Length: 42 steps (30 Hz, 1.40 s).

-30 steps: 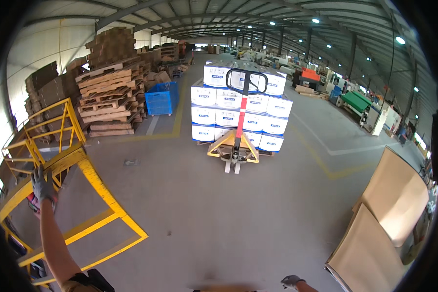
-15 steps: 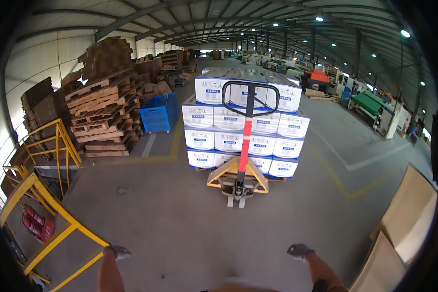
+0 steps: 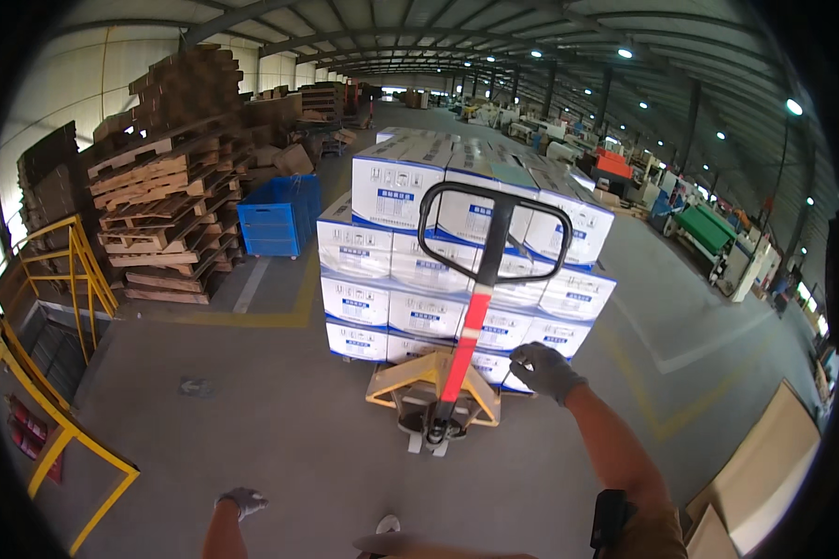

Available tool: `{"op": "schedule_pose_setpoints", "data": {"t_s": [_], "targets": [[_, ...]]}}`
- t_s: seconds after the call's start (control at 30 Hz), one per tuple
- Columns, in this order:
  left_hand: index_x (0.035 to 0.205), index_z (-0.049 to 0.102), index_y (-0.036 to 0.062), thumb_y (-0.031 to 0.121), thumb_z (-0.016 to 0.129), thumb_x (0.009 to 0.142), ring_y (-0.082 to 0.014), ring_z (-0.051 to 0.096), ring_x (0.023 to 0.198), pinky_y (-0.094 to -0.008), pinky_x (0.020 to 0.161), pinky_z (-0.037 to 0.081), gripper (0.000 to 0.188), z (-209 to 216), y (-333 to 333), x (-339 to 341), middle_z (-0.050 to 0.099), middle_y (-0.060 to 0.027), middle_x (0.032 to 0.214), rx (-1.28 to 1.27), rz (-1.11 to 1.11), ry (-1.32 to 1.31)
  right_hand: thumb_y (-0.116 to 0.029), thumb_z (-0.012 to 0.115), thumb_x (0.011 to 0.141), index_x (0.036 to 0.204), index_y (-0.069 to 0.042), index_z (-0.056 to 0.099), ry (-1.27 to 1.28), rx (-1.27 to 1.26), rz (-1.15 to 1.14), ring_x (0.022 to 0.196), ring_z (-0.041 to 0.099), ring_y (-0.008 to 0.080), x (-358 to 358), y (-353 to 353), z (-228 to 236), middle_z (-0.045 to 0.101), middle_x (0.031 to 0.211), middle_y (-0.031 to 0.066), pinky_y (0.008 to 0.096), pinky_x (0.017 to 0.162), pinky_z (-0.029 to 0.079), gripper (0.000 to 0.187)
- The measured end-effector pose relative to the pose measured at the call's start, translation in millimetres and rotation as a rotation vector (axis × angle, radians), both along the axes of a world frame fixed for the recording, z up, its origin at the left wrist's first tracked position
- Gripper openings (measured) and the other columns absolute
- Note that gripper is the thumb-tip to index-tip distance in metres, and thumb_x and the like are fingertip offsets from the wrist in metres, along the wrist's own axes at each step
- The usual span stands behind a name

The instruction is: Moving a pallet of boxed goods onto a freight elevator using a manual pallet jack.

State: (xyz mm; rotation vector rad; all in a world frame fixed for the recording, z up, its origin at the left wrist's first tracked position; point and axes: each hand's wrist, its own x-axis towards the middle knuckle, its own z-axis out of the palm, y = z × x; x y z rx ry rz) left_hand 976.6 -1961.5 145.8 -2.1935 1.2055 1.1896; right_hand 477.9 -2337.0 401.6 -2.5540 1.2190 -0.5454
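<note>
A yellow pallet jack [image 3: 433,387] stands ahead of me, its red shaft rising to a black loop handle [image 3: 494,233]. It sits under a stack of white boxes with blue bands [image 3: 457,252], piled three layers high. My right hand [image 3: 543,369], in a grey glove, reaches forward at waist height, just right of the red shaft and below the handle, touching nothing, fingers loosely curled. My left hand [image 3: 242,501], also gloved, hangs low beside me, holding nothing.
Stacked wooden pallets [image 3: 172,205] and a blue crate [image 3: 278,216] stand at the left. Yellow railings [image 3: 61,307] edge a pit at the far left. Brown cardboard sheets [image 3: 764,475] lean at the lower right. Yellow floor lines run past the load; machines fill the far right.
I have walked closer to the pallet jack, which now looms larger. My right hand rose and reached toward the shaft; my left hand dropped from the yellow railing to my side.
</note>
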Motion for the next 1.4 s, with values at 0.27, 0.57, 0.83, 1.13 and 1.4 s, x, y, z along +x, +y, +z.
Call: {"op": "schedule_pose_setpoints", "data": {"t_s": [0.27, 0.57, 0.83, 1.13, 1.4], "targets": [[0.13, 0.048, 0.0176, 0.049, 0.055, 0.081, -0.0284, 0.05, 0.118, -0.0389, 0.099, 0.039, 0.058, 80.3, -202.4, -26.2, 0.054, -0.0083, 0.127, -0.403, 0.058, 0.003, -0.026, 0.068, 0.072, 0.125, -0.007, 0.047, 0.086, -0.609, -0.168, 0.112, 0.046, 0.0321, 28.9, -180.5, 71.3, 0.046, 0.123, 0.0151, 0.0427, 0.094, 0.038, 0.06], [0.134, 0.043, 0.0179, 0.053, 0.048, 0.085, -0.0297, 0.044, 0.123, -0.0398, 0.104, 0.033, 0.06, 191.4, -246.2, -132.1, 0.05, -0.0098, 0.131, -0.218, 0.017, -0.041, -0.031, 0.066, 0.07, 0.124, -0.008, 0.048, 0.178, -0.62, -0.24, 0.117, 0.047, 0.0291, 29.4, -330.3, 113.4, 0.053, 0.12, 0.0136, 0.0414, 0.097, 0.036, 0.061], [0.132, 0.044, 0.016, 0.057, 0.053, 0.082, -0.0339, 0.046, 0.12, -0.0385, 0.101, 0.036, 0.066, 225.2, -251.0, -184.7, 0.051, -0.0154, 0.128, -0.42, 0.036, 0.013, -0.04, 0.065, 0.072, 0.095, -0.012, 0.064, 0.154, -0.348, -0.26, 0.087, 0.064, 0.0271, 37.9, -319.7, 127.6, 0.067, 0.089, 0.0096, 0.0395, 0.075, 0.05, 0.036], [0.137, 0.033, 0.0122, 0.028, 0.081, 0.057, -0.0401, 0.033, 0.125, -0.0525, 0.102, 0.028, 0.094, 333.6, -360.0, -265.3, 0.033, -0.0188, 0.138, -1.667, -0.36, -0.641, -0.035, 0.063, 0.076, 0.088, -0.01, 0.057, 0.123, -0.592, -0.119, 0.077, 0.063, 0.0237, -0.2, -157.1, 125.6, 0.063, 0.079, 0.0072, 0.0375, 0.067, 0.048, 0.028], [0.105, 0.064, 0.0129, 0.028, 0.075, 0.064, -0.0271, 0.058, 0.1, -0.0377, 0.089, 0.043, 0.044, 386.0, -309.0, -269.8, 0.064, -0.0114, 0.098, -1.149, -0.288, -0.409, -0.029, 0.067, 0.072, 0.081, -0.009, 0.055, -0.023, -0.705, 0.02, 0.067, 0.06, 0.0246, -40.7, 4.9, 96.2, 0.059, 0.074, 0.0075, 0.0374, 0.063, 0.046, 0.025]]}}
